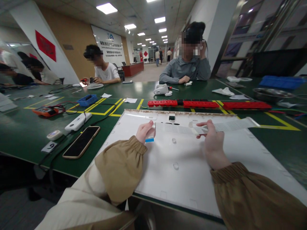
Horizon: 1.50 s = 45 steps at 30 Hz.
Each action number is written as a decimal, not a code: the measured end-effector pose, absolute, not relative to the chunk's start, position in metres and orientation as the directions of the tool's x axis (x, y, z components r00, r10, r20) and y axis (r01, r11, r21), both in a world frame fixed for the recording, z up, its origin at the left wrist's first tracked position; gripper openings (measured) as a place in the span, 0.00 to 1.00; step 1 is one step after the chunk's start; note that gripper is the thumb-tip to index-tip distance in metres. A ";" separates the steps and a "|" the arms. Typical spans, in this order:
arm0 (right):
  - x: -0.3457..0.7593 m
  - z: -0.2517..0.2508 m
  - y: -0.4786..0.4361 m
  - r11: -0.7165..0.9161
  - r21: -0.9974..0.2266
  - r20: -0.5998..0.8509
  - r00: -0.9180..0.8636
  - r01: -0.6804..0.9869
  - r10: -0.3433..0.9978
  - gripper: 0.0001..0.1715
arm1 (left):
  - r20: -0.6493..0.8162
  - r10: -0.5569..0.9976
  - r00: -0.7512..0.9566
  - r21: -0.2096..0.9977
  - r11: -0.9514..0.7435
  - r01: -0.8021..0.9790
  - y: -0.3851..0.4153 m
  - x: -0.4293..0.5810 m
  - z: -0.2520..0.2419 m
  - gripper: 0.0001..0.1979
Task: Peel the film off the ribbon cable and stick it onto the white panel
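Observation:
A long, pale flat ribbon cable [173,128] with a blue end is stretched crosswise above a large white panel [165,174]. My left hand [144,131] pinches it close to the blue end. Farther right, my right hand [214,145] is closed on the cable between thumb and fingers, and the other end sticks out beyond it to the right. The panel lies on the green table at a slant, its near edge close to my lap. Two small clear rings [176,165] show on its surface.
Red power strips [203,104] run behind the panel. To the left are a phone [82,142], a white power strip [78,121], an orange multimeter [49,110] and a blue tray [87,100]. A person [184,68] sits across the table near white parts and a screwdriver.

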State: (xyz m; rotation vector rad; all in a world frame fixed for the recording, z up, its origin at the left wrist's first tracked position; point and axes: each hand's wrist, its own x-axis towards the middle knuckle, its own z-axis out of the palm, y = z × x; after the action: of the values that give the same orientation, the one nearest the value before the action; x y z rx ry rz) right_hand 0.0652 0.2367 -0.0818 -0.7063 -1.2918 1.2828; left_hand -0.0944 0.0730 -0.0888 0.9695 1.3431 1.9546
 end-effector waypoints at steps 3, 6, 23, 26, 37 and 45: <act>0.065 -0.082 0.236 0.232 -0.934 0.287 -0.185 -0.270 0.940 0.21 | 0.236 0.792 -0.563 0.942 -0.329 -0.068 0.072 -0.092 -0.086 0.29; 0.066 -0.082 0.237 0.245 -0.934 0.296 -0.182 -0.261 0.938 0.20 | 0.235 0.795 -0.559 0.941 -0.331 -0.075 0.071 -0.088 -0.081 0.26; 0.068 -0.083 0.239 0.317 -0.917 0.356 -0.140 -0.241 0.924 0.15 | 0.238 0.894 -0.380 0.931 -0.321 -0.171 0.075 -0.090 -0.083 0.13; 0.066 -0.086 0.243 0.241 -0.935 0.280 -0.124 -0.259 0.952 0.18 | 0.293 0.868 -0.401 0.921 -0.369 -0.125 0.077 -0.085 -0.086 0.23; 0.069 -0.079 0.246 -0.137 -0.866 -0.074 -0.148 -0.481 0.986 0.11 | 0.445 0.853 -0.272 0.896 -0.419 0.149 0.072 -0.088 -0.090 0.20; 0.071 -0.072 0.240 -0.312 -0.804 -0.083 -0.423 -0.507 0.902 0.12 | 0.515 0.776 -0.366 0.857 -0.446 0.261 0.073 -0.086 -0.089 0.31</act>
State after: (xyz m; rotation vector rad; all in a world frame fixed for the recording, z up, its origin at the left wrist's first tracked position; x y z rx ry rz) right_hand 0.0707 0.2402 -0.0721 -0.6727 -0.8881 1.8745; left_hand -0.0856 0.0729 -0.0887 1.4838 1.3737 1.8671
